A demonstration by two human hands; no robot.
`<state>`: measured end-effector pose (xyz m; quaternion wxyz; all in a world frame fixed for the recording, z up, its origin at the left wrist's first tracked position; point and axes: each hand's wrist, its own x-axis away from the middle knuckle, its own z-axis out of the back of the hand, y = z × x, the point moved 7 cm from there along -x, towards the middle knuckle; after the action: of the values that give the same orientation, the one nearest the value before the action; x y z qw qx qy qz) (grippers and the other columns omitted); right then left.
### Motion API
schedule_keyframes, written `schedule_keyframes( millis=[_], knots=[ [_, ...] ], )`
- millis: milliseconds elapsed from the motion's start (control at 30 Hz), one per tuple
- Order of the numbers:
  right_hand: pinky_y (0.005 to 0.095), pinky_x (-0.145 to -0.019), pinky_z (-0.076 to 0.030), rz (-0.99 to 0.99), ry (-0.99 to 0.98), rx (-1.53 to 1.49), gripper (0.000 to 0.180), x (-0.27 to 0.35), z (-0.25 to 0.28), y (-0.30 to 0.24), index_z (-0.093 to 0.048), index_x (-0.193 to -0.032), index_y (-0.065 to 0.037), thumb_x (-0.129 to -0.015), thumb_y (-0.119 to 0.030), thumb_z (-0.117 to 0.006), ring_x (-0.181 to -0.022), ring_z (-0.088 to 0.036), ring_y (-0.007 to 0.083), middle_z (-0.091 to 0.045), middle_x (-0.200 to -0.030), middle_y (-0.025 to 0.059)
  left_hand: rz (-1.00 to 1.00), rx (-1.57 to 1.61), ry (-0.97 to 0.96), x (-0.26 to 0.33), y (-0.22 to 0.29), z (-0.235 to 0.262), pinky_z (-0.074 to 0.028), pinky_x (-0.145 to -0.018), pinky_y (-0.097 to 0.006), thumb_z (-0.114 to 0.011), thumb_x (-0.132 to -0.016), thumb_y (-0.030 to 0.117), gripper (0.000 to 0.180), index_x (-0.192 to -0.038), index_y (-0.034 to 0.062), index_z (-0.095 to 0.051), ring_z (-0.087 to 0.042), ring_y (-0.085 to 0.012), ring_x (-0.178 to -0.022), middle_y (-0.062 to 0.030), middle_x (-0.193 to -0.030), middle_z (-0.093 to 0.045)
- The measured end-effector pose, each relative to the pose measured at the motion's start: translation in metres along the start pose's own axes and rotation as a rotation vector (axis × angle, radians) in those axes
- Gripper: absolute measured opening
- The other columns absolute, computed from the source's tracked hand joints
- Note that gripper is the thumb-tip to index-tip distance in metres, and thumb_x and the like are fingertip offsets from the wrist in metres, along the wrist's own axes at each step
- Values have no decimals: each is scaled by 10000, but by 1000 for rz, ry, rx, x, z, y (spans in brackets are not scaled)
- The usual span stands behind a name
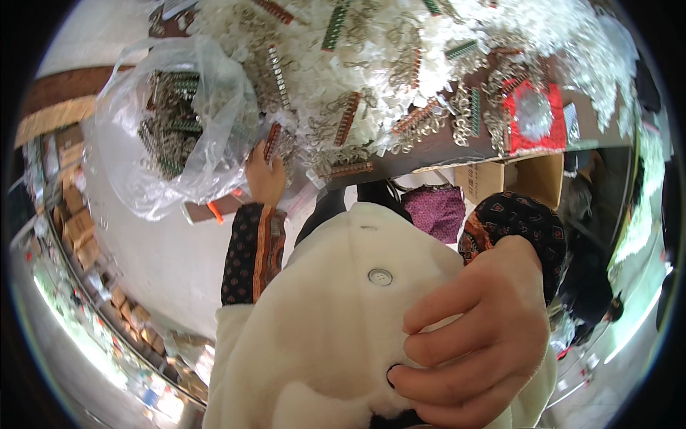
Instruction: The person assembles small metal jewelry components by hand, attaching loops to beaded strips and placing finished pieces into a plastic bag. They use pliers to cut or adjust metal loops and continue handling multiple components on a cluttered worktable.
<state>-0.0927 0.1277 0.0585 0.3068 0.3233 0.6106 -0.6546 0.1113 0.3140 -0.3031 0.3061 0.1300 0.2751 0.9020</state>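
At the near edge of the table, my left hand (266, 177) reaches forward with its fingers closed around the end of a red strip (272, 141) hung with silvery metal chains. Just left of it, a clear plastic bag (221, 168) stands with its mouth open. Inside the bag lies a heap of green strips with metal chains (173, 125). My right hand (479, 336) is large and close, raised in front of my cream coat (336, 286). Its fingers curl inward toward the coat, and its palm is hidden. A small dark spot shows by one fingertip.
More red strips (348, 118) and green strips (336, 27) with chains lie over a wide pile of small clear plastic pieces (314, 64). A red packet (534, 118) lies on the right. Below stand an open cardboard box (536, 179) and a purple patterned cloth (434, 213).
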Motion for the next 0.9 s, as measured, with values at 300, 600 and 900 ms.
schedule_keyframes(
  millis=[300, 600, 900],
  knots=[
    [297, -560, -474, 24, -280, 243, 117, -17, -52, -40, -633, -874, 13, -898, -78, -564, -669, -590, 198, -616, -814, 110, -168, 252, -41, 13, 23, 26, -442, -938, -422, -644, -828, 110, 398, -1197, -16, -564, -571, -354, -1054, -194, -1125, -608],
    [345, -629, -534, -495, 200, 632, 115, 77, 7, -10, -677, -878, -7, -776, 46, -686, -712, -669, 255, -693, -850, 94, -200, 329, -78, 3, 21, 32, -494, -887, -371, -633, -834, 60, 386, -1206, -22, -567, -626, -282, -1011, -182, -1137, -613],
    [239, -696, -518, -1085, 1105, 436, 159, 277, 144, 49, -572, -1096, 28, -940, -3, -568, -774, -607, 97, -626, -928, 45, 2, 293, -49, 5, 20, 24, -494, -854, -354, -618, -863, 93, 367, -1210, -14, -567, -620, -243, -979, -150, -1117, -624]
  ],
)
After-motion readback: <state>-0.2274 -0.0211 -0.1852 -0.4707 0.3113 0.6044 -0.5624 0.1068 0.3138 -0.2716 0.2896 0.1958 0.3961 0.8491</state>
